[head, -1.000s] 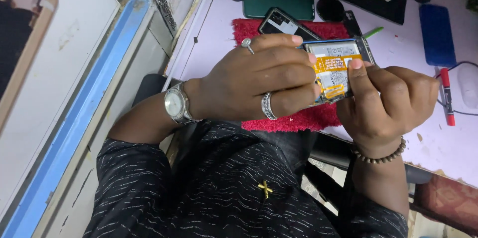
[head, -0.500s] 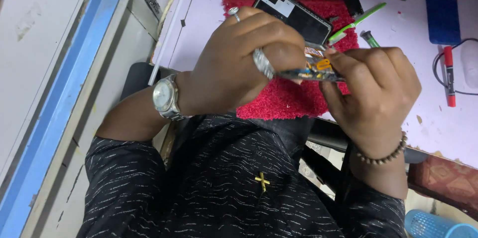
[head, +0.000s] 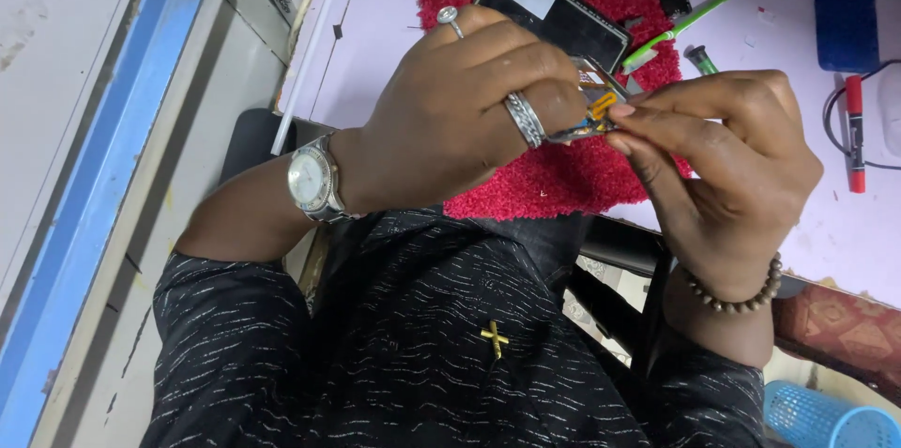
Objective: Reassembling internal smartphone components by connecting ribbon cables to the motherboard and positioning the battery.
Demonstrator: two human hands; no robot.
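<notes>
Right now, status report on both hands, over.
Left hand and right hand both pinching thin flat part with yellow tabs. Held above red fuzzy mat. Nothing between them.

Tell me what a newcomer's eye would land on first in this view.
First, the two hands meeting at centre: the left hand, with rings and a wristwatch, and the right hand, with a bead bracelet, pinch a thin flat part with yellow-orange markings between them. Just behind lies a bright red fuzzy mat on the pale table, with a dark phone resting on it.
</notes>
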